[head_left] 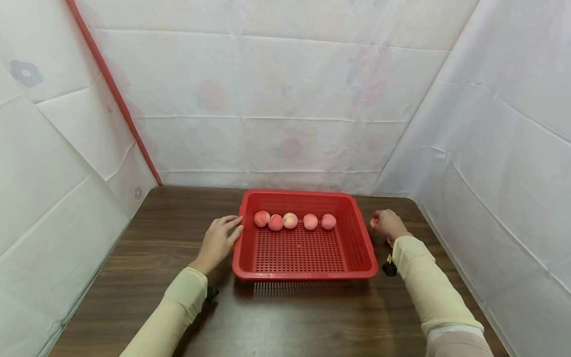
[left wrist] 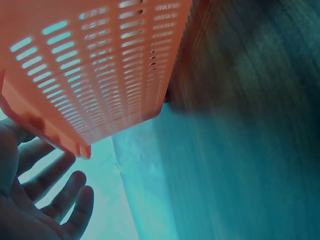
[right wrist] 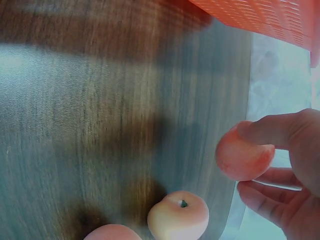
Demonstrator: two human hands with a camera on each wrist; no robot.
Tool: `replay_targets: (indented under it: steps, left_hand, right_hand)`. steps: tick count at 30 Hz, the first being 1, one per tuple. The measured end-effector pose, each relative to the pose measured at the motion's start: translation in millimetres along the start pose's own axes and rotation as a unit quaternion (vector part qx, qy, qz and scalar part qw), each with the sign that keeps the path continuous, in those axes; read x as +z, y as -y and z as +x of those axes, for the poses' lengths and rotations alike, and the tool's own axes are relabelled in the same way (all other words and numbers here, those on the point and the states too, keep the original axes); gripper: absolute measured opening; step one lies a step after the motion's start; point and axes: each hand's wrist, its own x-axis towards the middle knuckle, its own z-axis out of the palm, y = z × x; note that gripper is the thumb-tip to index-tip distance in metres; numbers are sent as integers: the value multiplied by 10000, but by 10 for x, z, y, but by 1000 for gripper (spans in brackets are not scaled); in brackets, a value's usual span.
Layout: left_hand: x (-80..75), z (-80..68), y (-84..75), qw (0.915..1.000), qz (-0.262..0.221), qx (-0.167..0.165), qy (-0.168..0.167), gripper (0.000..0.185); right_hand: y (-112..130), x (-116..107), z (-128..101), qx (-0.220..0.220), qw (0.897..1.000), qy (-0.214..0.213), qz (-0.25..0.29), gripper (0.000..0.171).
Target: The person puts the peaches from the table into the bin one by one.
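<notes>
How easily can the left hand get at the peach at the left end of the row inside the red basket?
Probably easily. The left hand rests open against the red basket wall, near the leftmost peach. Only the low rim stands between them, and the basket is open on top.

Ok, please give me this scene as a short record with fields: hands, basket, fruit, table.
left hand: open, fingers against the left wall of the red basket
right hand: grips one peach, right of basket
peaches in basket: five, in a row near the far wall
peaches on table: at least two, by the right hand
table: dark wood
</notes>
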Motion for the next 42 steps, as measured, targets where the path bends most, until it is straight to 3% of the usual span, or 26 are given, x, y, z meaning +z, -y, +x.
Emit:
replay_targets:
  steps: [4,11,18,23,31,42]
  left_hand:
    - [-6,10,-2,9999,97,118,28,37]
    - [-14,6,-9,9999,94,23,90,38]
    - [-9,10,-12,10000,-13,-27,94,38]
    - [-20,9,-9,10000,-32,-56,67,38]
    - [-15,26,-17,9999,-43,-57,105,38]
    - [-15,13,-12,9999,-81,-31,56,38]
  right_hand:
    - [-13,-46,4,23,9999,-85,54,10]
    - [7,-148,4,-31,9998,-172,-68,23]
    - [35,-266,-7,-182,9990,-407,-66,21]
    - [99,-412,20,-169,9995,-263,-27,27]
    - [193,-615,54,-533,9965,-634,-113,12]
    - [450,-722,158,-773,9932,-861,-124,22]
